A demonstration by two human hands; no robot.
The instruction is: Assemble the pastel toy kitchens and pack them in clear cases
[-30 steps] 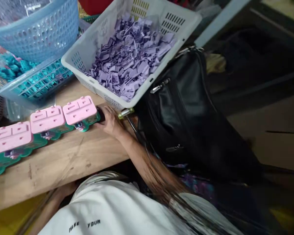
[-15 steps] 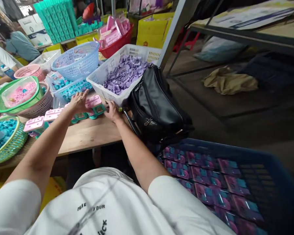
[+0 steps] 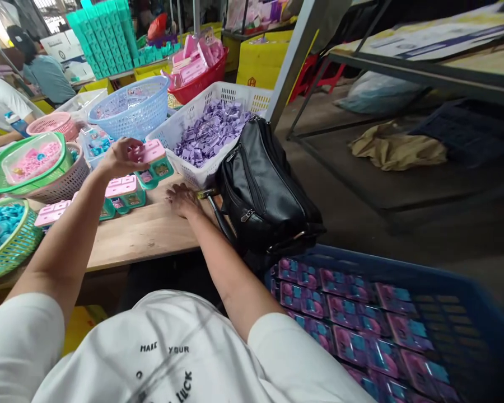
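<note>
My left hand [image 3: 121, 159] grips a pink-topped teal toy car [image 3: 153, 162] from its left side and holds it raised above the wooden table [image 3: 151, 229]. Below that hand, more toy cars of the same kind [image 3: 126, 193] stand in a row, partly hidden by my left forearm. My right hand [image 3: 180, 200] rests palm down on the wood with fingers apart, holding nothing. Just right of it lies a tool with a black handle [image 3: 222, 221], apparently a hammer, against a black leather bag [image 3: 269, 184].
A white basket of purple pieces [image 3: 163, 137] stands behind my hands. Blue [image 3: 151, 115], green [image 3: 65, 162] and yellow-green [image 3: 31, 246] baskets hold small parts at left. Right and below, a dark blue crate [image 3: 457, 274] holds packaged toys. A metal post [image 3: 292, 61] rises behind the bag.
My left hand has lifted one toy car off the row. My right hand has come down and slightly left, from beside the row's end to flat on the table.
</note>
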